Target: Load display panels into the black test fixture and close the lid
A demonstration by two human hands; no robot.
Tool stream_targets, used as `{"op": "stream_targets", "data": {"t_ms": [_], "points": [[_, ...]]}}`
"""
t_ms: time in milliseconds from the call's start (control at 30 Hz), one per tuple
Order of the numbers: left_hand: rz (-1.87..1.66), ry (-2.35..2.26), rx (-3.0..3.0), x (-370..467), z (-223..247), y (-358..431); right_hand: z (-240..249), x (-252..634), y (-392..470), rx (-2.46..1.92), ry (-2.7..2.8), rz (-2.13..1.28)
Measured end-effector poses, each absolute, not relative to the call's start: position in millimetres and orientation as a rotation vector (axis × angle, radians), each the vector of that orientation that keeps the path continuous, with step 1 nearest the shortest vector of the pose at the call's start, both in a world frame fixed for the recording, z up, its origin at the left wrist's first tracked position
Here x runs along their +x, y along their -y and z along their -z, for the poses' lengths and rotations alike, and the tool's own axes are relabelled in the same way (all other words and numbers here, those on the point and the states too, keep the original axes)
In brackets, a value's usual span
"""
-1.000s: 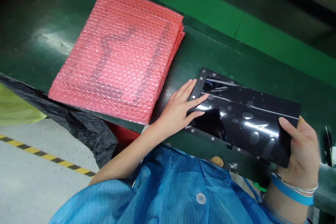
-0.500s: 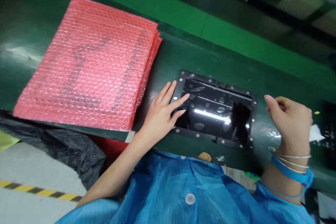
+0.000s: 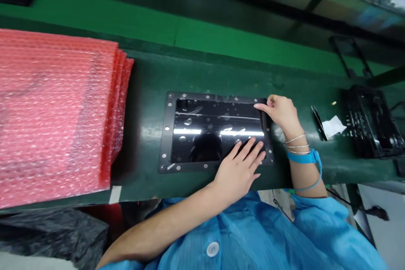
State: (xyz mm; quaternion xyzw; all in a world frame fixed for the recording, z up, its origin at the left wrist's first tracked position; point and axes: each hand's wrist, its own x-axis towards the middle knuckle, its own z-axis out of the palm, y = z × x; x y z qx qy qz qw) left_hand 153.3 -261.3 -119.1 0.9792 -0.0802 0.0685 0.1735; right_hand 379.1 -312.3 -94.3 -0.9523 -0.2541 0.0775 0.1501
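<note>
A black-framed display panel (image 3: 196, 145) lies flat on the green bench, with round silvery dots along its frame. A clear film with bubble-like marks seems to cover its glossy face. My left hand (image 3: 238, 171) rests with spread fingers on the lower right of the panel. At the panel's upper right corner is my right hand (image 3: 280, 112), its fingers curled together and the thumb stretched over the frame. Whatever is pinched there, if anything, is hidden. A blue wrist strap (image 3: 303, 157) and thin bangles circle my right wrist.
Red bubble-wrap sheets (image 3: 57, 114) are stacked at the left. To the right lie tweezers (image 3: 319, 123), a crumpled white paper (image 3: 333, 127) and a stack of black frames (image 3: 373, 122). A black plastic bag (image 3: 53, 236) hangs below the bench edge.
The view has swung right. My left hand has moved from the panel's left edge to its lower right. My right hand has come in from the right to the upper right corner.
</note>
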Motion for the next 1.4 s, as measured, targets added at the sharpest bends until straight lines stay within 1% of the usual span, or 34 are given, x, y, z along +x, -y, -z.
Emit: {"op": "stream_targets", "data": {"t_ms": [167,233,300,367,433,567,633,833,967,1033,1100,1133,1267,1400], "points": [[-0.133,0.242,2.778,160,109,253,96,379,312,-2.673,0.761,-0.224],[-0.113,0.332,2.698,167,104,238,98,381,315,-2.628,0.728,-0.245],[-0.146,0.328,2.636,175,101,215,100,383,318,-2.53,0.689,-0.296],[-0.255,0.048,2.668,185,99,190,103,382,321,-2.424,0.656,-0.34],[-0.339,-0.225,2.71,193,99,170,104,379,322,-2.384,0.629,-0.309],[-0.378,-0.341,2.76,207,101,156,102,372,320,-2.4,0.561,-0.149],[-0.431,-0.394,2.719,211,100,154,101,369,319,-2.346,0.517,-0.136],[-0.678,-0.4,2.541,203,76,153,100,355,317,-1.892,0.562,-0.332],[-0.732,-0.32,2.454,184,57,146,101,342,314,-1.767,0.439,-0.442],[-0.848,-0.372,2.334,173,57,137,101,339,311,-1.715,0.399,-0.43],[-0.99,-0.521,2.117,162,65,125,101,336,310,-1.654,0.386,-0.399],[-1.002,-0.603,1.985,159,70,119,100,335,309,-1.629,0.383,-0.383],[-0.758,-0.821,1.441,153,87,107,95,332,308,-1.612,0.381,-0.381],[-0.803,-0.918,1.049,158,82,104,85,330,311,-1.559,0.441,-0.449]]}}
